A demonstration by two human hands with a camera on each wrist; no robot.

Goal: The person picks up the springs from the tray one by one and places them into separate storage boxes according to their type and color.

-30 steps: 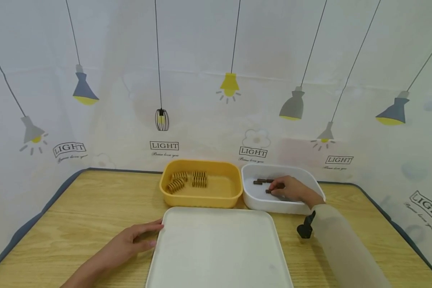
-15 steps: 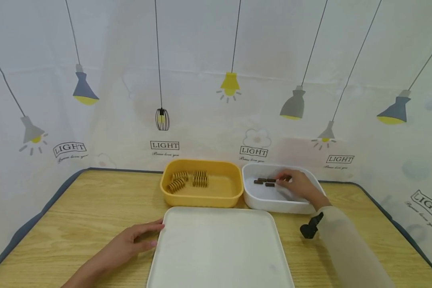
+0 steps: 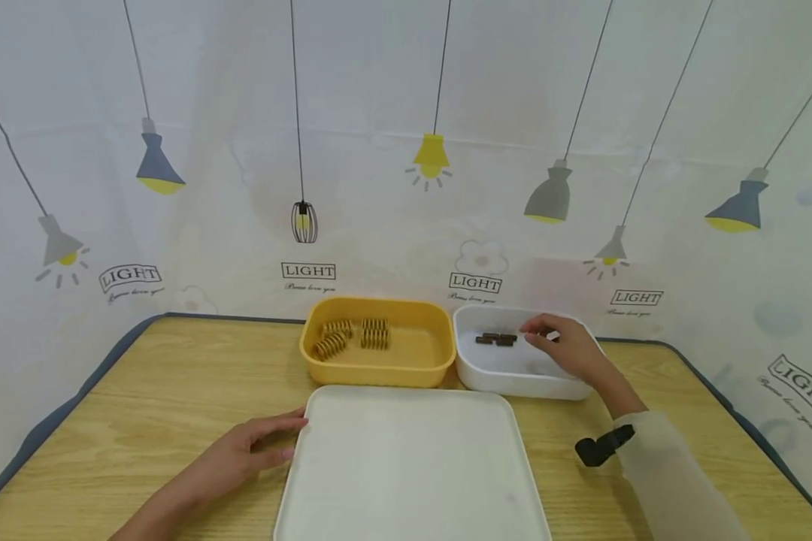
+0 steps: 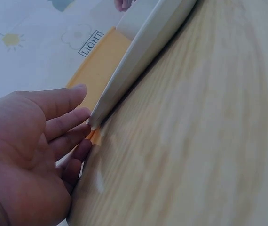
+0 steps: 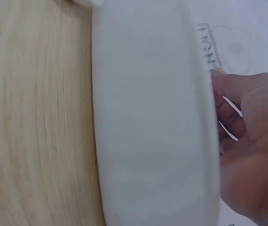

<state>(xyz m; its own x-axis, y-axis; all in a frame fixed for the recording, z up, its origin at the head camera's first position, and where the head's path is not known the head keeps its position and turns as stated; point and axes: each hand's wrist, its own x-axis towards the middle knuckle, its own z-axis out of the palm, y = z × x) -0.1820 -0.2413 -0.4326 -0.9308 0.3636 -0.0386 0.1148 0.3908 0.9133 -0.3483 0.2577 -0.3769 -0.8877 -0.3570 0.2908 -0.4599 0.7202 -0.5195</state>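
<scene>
My left hand (image 3: pixel 233 454) rests beside the cream tray (image 3: pixel 413 466), its fairly straight fingertips at the tray's left edge. In the left wrist view, the fingers (image 4: pixel 68 127) reach the tray's rim. My right hand (image 3: pixel 568 347) hovers over the white bin (image 3: pixel 514 385), thumb and index finger apart with nothing seen between them. Just left of its fingertips, several short dark brown rods (image 3: pixel 496 340) lie grouped on the bin floor. In the right wrist view, the bin's wall (image 5: pixel 153 117) hides the fingertips of that hand (image 5: pixel 256 127).
A yellow bin (image 3: pixel 379 374) stands directly left of the white one, with several gold coil springs (image 3: pixel 375 334) in its left half. Both bins sit behind the tray on a wooden table (image 3: pixel 196 391). A lamp-printed cloth (image 3: pixel 372 248) rises behind and at the sides.
My right hand pinched a dark rod, moved it up beside the others and let it go, then drew slightly up and right. The left hand has stayed by the tray.
</scene>
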